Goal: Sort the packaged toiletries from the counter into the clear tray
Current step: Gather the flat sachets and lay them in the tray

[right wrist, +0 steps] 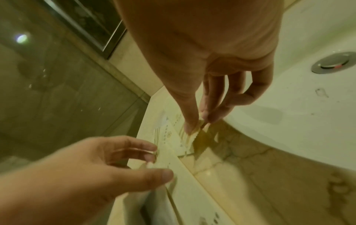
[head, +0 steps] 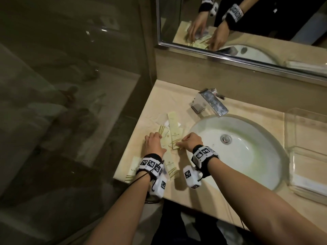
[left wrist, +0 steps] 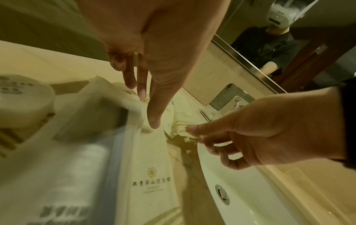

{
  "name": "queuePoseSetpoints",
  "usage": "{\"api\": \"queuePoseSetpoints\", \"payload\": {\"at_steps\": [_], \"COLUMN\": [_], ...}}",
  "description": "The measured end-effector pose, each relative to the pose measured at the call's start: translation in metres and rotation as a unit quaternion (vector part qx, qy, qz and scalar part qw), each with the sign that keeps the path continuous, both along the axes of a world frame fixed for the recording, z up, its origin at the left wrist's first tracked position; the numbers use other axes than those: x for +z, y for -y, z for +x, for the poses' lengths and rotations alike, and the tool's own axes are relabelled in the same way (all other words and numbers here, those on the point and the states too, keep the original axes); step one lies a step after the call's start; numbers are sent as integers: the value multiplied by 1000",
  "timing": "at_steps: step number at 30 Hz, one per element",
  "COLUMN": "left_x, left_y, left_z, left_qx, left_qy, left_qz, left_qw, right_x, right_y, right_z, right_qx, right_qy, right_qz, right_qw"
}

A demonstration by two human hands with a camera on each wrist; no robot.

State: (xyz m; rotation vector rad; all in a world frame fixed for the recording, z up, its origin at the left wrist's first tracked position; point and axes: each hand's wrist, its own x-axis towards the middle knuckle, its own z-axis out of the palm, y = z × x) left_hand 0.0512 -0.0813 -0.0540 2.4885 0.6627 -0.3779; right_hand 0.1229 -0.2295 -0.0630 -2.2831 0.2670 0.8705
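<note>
Several cream toiletry packets (head: 174, 128) lie overlapping on the counter left of the sink, more of them near the front edge (head: 172, 167). My right hand (head: 179, 142) pinches the near end of one packet (right wrist: 189, 137) between thumb and forefinger (right wrist: 192, 126). My left hand (head: 155, 138) rests beside it with its fingers extended, fingertips (left wrist: 142, 92) touching the packets. The left hand's wrist covers part of the front packets. The clear tray (head: 300, 121) stands on the far right of the counter, beyond the sink, away from both hands.
The white sink basin (head: 247, 156) lies between the packets and the tray, with a chrome faucet (head: 210, 103) behind it. A mirror (head: 247, 23) runs along the back wall, and a glass partition (head: 70, 103) borders the counter's left edge. White flat items (head: 307, 184) sit near the tray.
</note>
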Motion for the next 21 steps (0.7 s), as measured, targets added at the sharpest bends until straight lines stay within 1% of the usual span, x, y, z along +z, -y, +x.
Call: {"api": "queuePoseSetpoints", "payload": {"at_steps": [4,13,17,21], "left_x": [-5,-4,1,18], "left_y": [-1,-4,-3,-4], "left_z": [11,31,34,39], "left_qx": [-29,-28,-3,20], "left_qy": [-10,-41,-21,19], "left_qz": [28,14,-13,-47], "left_qw": [999,999,1000,999], "right_x": [-1,-1,5,16], "right_y": [9,30,39,45], "right_z": [4,7,7,9], "right_qx": [-44,-66,-74,-71], "right_qy": [6,28,24,43], "right_qz": [69,103,138,160], "right_qw": [997,992,987,984]}}
